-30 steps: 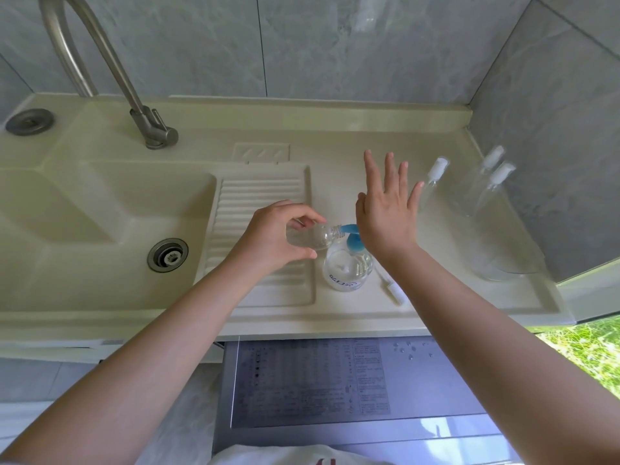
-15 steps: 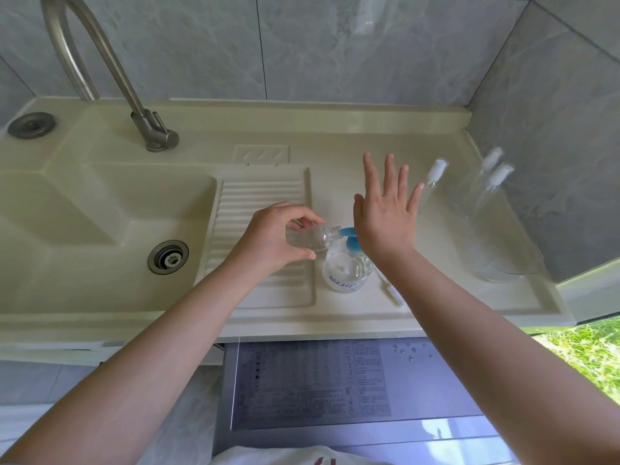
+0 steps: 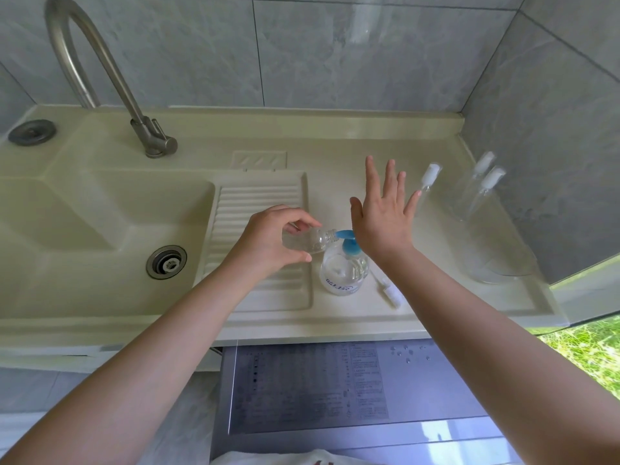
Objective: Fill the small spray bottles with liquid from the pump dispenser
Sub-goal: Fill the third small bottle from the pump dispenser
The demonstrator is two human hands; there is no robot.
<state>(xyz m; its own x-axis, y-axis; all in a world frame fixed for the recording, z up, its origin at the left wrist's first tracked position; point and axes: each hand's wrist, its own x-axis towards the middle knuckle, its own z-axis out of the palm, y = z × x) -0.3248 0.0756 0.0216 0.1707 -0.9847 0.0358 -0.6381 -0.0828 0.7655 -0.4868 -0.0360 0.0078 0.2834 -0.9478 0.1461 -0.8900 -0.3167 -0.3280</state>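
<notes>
A clear pump dispenser (image 3: pixel 343 270) with a blue pump head stands on the counter just right of the ribbed drainboard. My left hand (image 3: pixel 275 241) grips a small clear spray bottle (image 3: pixel 313 240) lying sideways, its open neck against the blue nozzle. My right hand (image 3: pixel 380 218) rests its palm on the pump head with the fingers spread wide and pointing away. The bottle's white spray cap (image 3: pixel 391 293) lies on the counter right of the dispenser. Three capped spray bottles (image 3: pixel 430 177) (image 3: pixel 479 176) (image 3: pixel 488 187) stand at the back right.
A cream sink basin (image 3: pixel 100 226) with a drain lies to the left, under a steel tap (image 3: pixel 100 78). The ribbed drainboard (image 3: pixel 261 196) sits beneath my left hand. Grey tiled walls close the back and right. An appliance top (image 3: pixel 318 387) lies below the counter edge.
My right hand has stayed on the pump head, shifting only slightly. The left hand keeps the bottle at the nozzle.
</notes>
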